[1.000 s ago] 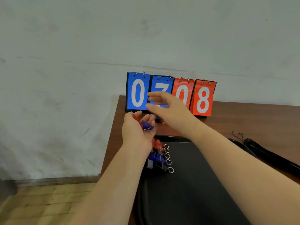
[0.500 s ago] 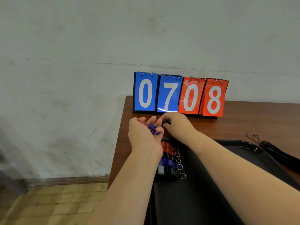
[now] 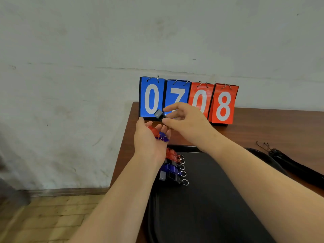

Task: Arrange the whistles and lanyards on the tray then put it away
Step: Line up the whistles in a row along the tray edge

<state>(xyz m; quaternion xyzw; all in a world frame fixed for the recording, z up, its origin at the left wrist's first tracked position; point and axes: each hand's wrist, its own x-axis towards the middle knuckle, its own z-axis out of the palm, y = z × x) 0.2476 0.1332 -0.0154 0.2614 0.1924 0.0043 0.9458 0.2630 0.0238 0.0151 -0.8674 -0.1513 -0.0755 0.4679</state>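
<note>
Black tray [image 3: 219, 199]: it runs off the near edge, and your forearms cover parts of its left and right sides.
Lanyards [image 3: 291, 162]: a dark bundle on the table [image 3: 263, 123], right of the tray and cut off by the right edge. You cannot count them.
Row [image 3: 173, 167]: whistles lie side by side in the tray's far left corner, rings pointing right. Red is farthest, then black, blue and black nearer you. Your left wrist hides the left ends of the far ones, so the count is hard to settle.
Scoreboard [image 3: 187, 100]: it stands at the table's far edge and reads 0 7 0 8. Your right hand covers the lower part of the 7 and of the second 0.
Black whistle [image 3: 159, 114]: it is held up in front of the blue cards, just beyond your left fingertips and at the left tip of your right hand.
Red whistle [image 3: 153, 130] and blue whistle [image 3: 164, 137]: both lie in your left palm, over the table just beyond the tray's far left corner. The blue one is on the right, with rings showing.
Right hand [image 3: 185, 123]: your thumb and forefinger pinch the black whistle, and the other fingers are loosely bent behind them.
Left hand [image 3: 149, 144]: it is palm up and cupped, fingers bent up round the red and blue whistles.
</note>
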